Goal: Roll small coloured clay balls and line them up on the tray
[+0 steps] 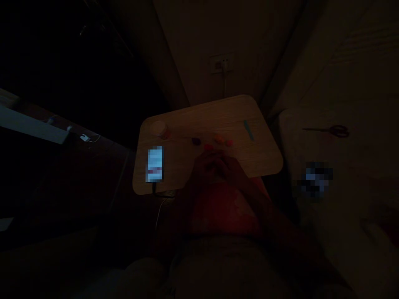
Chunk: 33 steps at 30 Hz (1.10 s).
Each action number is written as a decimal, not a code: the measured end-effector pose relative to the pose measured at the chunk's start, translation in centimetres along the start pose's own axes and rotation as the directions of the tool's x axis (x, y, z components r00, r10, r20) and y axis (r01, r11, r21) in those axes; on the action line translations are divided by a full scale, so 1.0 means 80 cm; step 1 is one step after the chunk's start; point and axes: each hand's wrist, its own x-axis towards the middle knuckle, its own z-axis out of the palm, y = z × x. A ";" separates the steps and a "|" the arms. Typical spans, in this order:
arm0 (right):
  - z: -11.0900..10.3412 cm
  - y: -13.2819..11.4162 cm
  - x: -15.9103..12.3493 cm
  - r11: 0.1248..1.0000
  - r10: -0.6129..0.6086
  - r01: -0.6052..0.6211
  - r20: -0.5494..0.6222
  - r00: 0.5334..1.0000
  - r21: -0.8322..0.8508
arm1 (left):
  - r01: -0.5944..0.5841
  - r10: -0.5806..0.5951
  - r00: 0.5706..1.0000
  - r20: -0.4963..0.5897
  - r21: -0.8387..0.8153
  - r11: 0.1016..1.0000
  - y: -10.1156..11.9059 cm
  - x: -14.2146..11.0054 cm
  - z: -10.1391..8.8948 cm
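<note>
The picture is very dark. My left hand (204,163) and my right hand (230,167) meet over the front of a small wooden table (187,118). Their fingers are bent and pressed together; whatever they hold, if anything, is hidden. Just beyond the fingertips lie small soft-looking lumps: a red one (208,147), an orange one (219,138), a reddish one (229,143) and a dark purple one (196,141). A flat blue-green strip-like tool (249,130) rests to the right of them.
A lidded round tub (161,129) stands at the table's left, behind a lit phone (154,164) with a cable. Scissors (338,131) lie on a pale surface to the right. Beyond the table, a wall socket (222,63) has a plug in it.
</note>
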 end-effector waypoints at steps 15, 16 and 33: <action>-0.008 -0.001 -0.005 0.991 -0.019 0.012 0.046 0.999 0.133 | 0.059 -0.042 0.995 0.088 -0.194 0.979 -0.002 0.007 -0.011; -0.008 -0.002 -0.005 0.990 -0.021 0.014 0.053 0.998 0.138 | 0.066 -0.051 0.995 0.081 -0.196 0.978 -0.003 0.006 -0.012; -0.004 0.001 -0.002 0.997 -0.043 0.038 0.081 0.996 0.071 | 0.102 -0.102 0.995 0.006 -0.092 0.991 0.003 0.001 0.000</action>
